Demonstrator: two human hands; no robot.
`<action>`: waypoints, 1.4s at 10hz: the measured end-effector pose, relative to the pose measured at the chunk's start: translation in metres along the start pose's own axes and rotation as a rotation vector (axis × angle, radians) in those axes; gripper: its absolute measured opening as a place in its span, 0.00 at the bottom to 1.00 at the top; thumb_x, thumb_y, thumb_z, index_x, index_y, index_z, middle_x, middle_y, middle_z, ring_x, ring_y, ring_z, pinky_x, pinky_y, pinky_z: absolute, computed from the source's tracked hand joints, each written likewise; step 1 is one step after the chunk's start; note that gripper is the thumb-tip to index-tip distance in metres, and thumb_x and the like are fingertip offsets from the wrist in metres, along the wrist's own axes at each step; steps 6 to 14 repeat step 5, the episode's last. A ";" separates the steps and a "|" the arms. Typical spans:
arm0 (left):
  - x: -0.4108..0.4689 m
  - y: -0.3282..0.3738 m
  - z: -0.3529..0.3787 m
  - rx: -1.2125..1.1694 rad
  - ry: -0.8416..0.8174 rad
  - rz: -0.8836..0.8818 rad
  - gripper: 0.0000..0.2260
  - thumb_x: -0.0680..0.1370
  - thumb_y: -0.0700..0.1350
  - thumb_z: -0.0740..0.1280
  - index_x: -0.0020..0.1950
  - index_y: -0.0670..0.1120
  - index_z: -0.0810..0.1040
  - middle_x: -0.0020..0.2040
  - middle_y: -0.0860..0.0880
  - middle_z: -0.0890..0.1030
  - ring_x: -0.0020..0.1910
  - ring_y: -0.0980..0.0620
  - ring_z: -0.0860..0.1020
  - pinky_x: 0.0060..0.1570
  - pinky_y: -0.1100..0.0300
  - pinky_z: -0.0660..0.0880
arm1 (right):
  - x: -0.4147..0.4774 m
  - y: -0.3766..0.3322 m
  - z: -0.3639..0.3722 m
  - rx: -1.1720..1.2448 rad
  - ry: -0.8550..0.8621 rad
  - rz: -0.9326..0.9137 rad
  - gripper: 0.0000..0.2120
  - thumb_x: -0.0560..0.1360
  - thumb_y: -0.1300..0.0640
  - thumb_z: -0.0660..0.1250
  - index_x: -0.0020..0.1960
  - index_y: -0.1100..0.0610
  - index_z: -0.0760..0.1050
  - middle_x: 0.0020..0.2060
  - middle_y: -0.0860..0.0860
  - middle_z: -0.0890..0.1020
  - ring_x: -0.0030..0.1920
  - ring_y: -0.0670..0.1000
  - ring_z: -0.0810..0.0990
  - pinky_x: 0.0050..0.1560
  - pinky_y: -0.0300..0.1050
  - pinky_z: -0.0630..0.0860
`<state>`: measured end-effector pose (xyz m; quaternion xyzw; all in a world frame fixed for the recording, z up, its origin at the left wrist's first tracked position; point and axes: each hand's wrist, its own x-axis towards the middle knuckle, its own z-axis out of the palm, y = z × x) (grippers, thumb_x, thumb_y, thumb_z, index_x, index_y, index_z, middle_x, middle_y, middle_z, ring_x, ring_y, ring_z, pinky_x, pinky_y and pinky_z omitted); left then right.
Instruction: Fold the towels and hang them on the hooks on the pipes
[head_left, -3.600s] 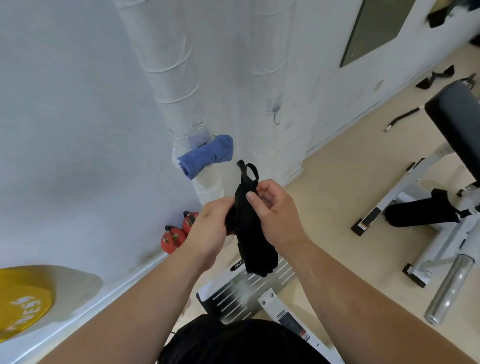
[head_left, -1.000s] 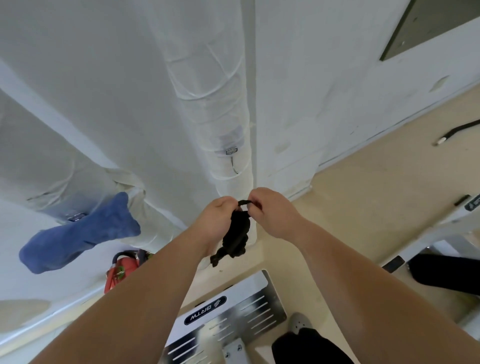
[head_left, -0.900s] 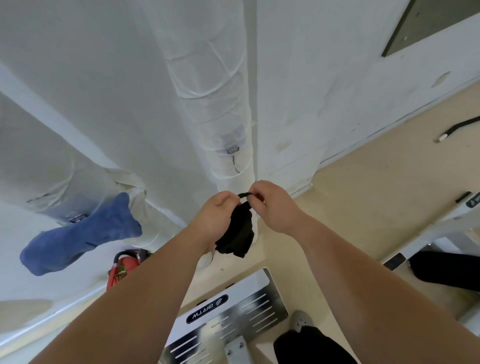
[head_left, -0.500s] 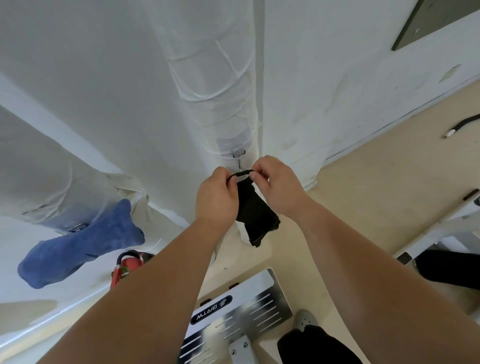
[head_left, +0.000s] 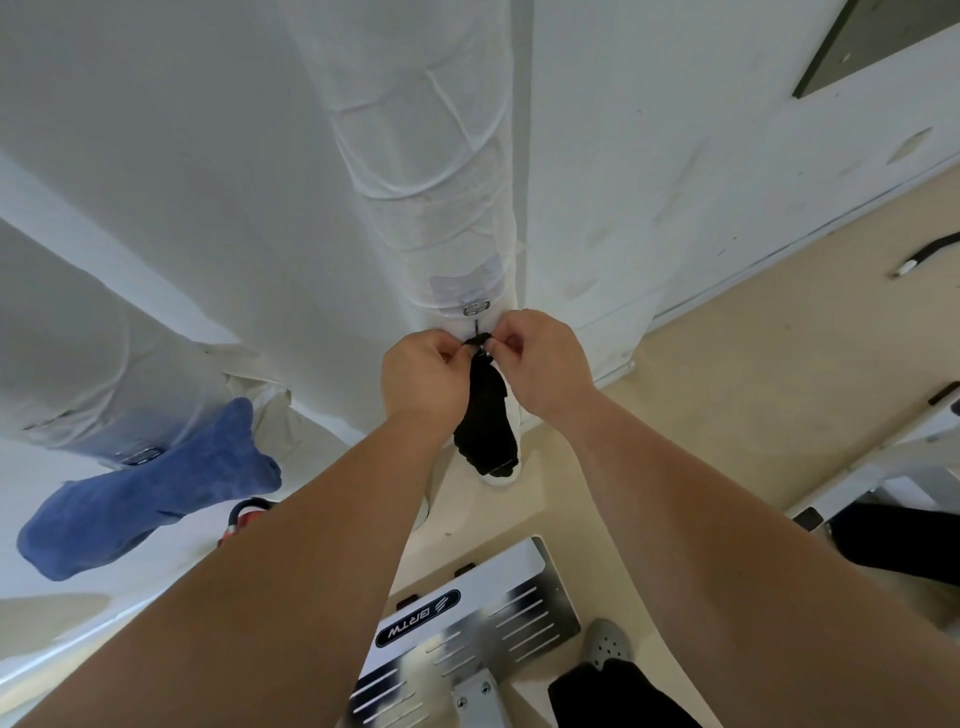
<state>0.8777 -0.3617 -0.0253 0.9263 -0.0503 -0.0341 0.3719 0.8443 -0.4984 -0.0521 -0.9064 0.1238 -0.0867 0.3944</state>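
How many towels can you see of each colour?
blue towel: 1
black towel: 1
Total: 2 towels

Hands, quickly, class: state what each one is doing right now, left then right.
Left hand: closed, pinching the loop of the black towel just under the hook.
Right hand: closed, pinching the same loop from the other side.
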 end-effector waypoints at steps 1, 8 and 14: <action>0.002 0.003 0.000 0.022 -0.015 -0.031 0.10 0.76 0.46 0.71 0.37 0.45 0.85 0.34 0.46 0.84 0.36 0.45 0.82 0.34 0.61 0.75 | 0.002 -0.001 -0.002 0.115 -0.021 0.086 0.09 0.75 0.56 0.71 0.37 0.49 0.75 0.30 0.41 0.74 0.34 0.44 0.74 0.37 0.37 0.67; -0.038 -0.003 -0.023 0.009 -0.201 -0.266 0.13 0.79 0.54 0.70 0.52 0.45 0.84 0.47 0.50 0.85 0.49 0.47 0.82 0.55 0.51 0.80 | -0.007 0.007 -0.036 0.084 -0.328 0.216 0.07 0.75 0.51 0.72 0.47 0.55 0.82 0.46 0.52 0.83 0.48 0.52 0.80 0.51 0.45 0.76; -0.038 -0.003 -0.023 0.009 -0.201 -0.266 0.13 0.79 0.54 0.70 0.52 0.45 0.84 0.47 0.50 0.85 0.49 0.47 0.82 0.55 0.51 0.80 | -0.007 0.007 -0.036 0.084 -0.328 0.216 0.07 0.75 0.51 0.72 0.47 0.55 0.82 0.46 0.52 0.83 0.48 0.52 0.80 0.51 0.45 0.76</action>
